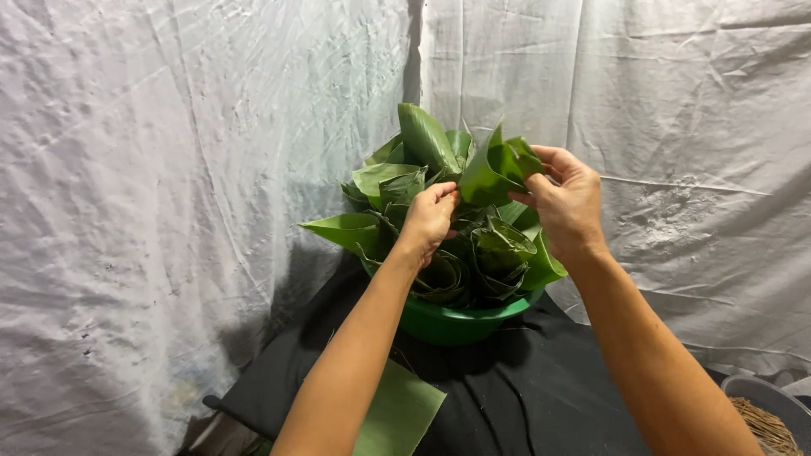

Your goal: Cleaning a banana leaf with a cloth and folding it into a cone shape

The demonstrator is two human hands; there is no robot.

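Note:
A green plastic bowl (452,325) stands on a black cloth and is heaped with several rolled green leaf cones (498,253). Both my hands are raised over the heap and together hold one folded leaf cone (494,173). My left hand (429,218) pinches the cone's lower left edge. My right hand (568,201) grips its right side, fingers curled around the fold. A flat green leaf piece (401,414) lies on the cloth under my left forearm.
The black cloth (524,388) covers a low surface. Crumpled white sheeting (186,169) hangs behind and at both sides. A dark round container with brown fibrous stuff (769,418) sits at the lower right corner.

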